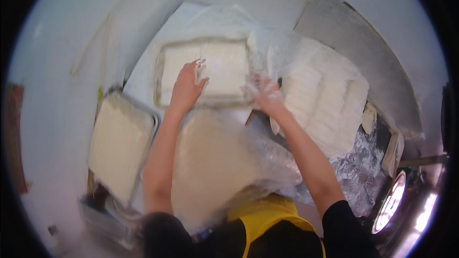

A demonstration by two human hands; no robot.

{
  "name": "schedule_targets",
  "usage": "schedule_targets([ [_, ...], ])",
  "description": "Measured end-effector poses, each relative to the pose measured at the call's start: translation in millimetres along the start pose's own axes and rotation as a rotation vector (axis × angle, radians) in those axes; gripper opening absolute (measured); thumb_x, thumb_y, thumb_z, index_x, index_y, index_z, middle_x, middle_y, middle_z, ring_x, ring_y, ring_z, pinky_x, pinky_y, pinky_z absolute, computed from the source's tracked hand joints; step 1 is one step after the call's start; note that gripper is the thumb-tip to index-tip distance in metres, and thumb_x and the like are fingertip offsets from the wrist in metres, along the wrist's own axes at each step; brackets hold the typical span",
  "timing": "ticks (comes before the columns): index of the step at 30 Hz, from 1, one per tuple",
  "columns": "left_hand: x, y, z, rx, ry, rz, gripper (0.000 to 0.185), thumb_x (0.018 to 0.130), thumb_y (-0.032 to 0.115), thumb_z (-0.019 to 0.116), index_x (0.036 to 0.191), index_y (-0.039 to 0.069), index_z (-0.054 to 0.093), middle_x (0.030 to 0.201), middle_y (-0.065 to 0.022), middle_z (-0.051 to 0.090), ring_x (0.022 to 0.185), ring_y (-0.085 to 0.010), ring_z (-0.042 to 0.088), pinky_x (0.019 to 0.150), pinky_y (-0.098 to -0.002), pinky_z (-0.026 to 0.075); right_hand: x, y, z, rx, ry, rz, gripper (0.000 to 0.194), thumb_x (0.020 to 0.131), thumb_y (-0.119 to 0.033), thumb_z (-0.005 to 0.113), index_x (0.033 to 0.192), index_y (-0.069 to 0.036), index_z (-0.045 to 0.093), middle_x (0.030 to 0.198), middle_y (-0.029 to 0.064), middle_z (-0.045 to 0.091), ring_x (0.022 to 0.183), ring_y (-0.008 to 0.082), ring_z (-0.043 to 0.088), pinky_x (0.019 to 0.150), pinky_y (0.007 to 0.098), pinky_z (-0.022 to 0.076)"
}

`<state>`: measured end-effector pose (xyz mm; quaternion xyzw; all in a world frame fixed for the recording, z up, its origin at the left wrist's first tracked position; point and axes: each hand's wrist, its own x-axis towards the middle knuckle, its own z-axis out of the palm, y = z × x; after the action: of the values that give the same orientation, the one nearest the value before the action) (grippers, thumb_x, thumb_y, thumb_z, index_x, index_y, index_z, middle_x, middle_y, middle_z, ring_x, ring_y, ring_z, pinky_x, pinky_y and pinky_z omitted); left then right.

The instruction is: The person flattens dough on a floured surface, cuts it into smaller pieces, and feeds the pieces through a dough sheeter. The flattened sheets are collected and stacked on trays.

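Note:
A shallow rectangular tray lies before me, holding a flat white layer that looks like dough or flour. Over its left half is my left hand, thumb and fingers apart and whitened at the tips, with nothing held. I cannot tell whether it touches the layer. At the tray's right rim, my right hand is blurred and powdered white; whether it grips anything is unclear. Just right of it lie long pale dough slabs side by side, partly under clear plastic sheeting.
Nearest my body is a large pale mass, apparently dough, with plastic film beside it. Another tray with ridged pale contents stands left. A grey metal panel curves along the right, above a floured dark surface with a small dough piece.

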<state>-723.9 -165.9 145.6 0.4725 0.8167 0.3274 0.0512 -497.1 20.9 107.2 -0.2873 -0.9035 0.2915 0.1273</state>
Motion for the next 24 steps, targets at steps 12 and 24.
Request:
schedule_targets([
  [12,-465.0,171.4,41.7,0.183,0.056,-0.463,0.064,0.099,0.023,0.077,0.156,0.001,0.057,0.159,-0.0265,0.056,0.149,-0.0472,0.048,0.128,-0.0577,0.034,-255.7,14.2,-37.3,-0.881,0.481,-0.712,0.058,0.093,-0.012,0.062,0.148,0.006,0.059,0.141,0.0245,0.066,0.127,0.0381,0.067,0.105,0.0449,0.0576],
  [24,-500.9,98.0,27.2,0.409,0.278,-0.363,0.041,0.103,0.012,0.072,0.135,-0.013,0.064,0.131,-0.0298,0.069,0.129,-0.0448,0.065,0.106,-0.0507,0.053,-315.3,-7.8,-87.5,0.122,0.171,-0.648,0.031,0.102,-0.015,0.065,0.128,0.003,0.069,0.128,0.0209,0.072,0.119,0.0355,0.071,0.102,0.0438,0.0581],
])
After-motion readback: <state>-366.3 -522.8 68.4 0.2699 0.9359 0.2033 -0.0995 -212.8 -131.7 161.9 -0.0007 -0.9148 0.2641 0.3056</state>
